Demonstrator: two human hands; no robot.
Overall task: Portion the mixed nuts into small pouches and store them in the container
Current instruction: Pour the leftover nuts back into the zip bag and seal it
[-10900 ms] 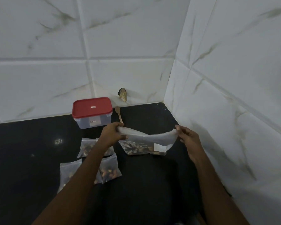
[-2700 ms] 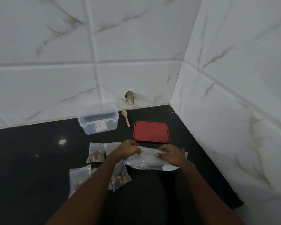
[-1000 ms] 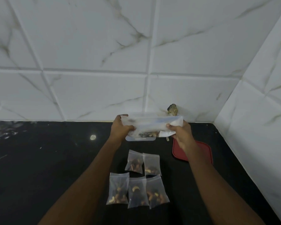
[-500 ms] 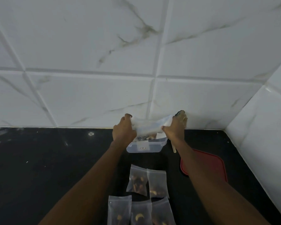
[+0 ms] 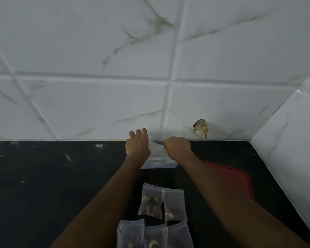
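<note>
A clear plastic container (image 5: 159,164) stands open against the back wall. My left hand (image 5: 137,144) is over its left side and my right hand (image 5: 177,147) over its right side. Both have curled fingers that hold the large frosted nut bag (image 5: 157,149) down inside it. Most of the bag is hidden by my hands. The red lid (image 5: 230,178) lies flat to the right, partly under my right forearm. Several small pouches of nuts (image 5: 151,201) lie in two rows near the bottom edge, between my forearms.
The black counter (image 5: 52,176) ends at white marble-look tiled walls behind and to the right, which meet in a corner. A chipped, crumbly spot (image 5: 201,128) sits low on the back wall, right of the container.
The lid came off the container and was laid to the right. I folded the large bag, lifted it over the container, and my hands have now lowered it inside.
</note>
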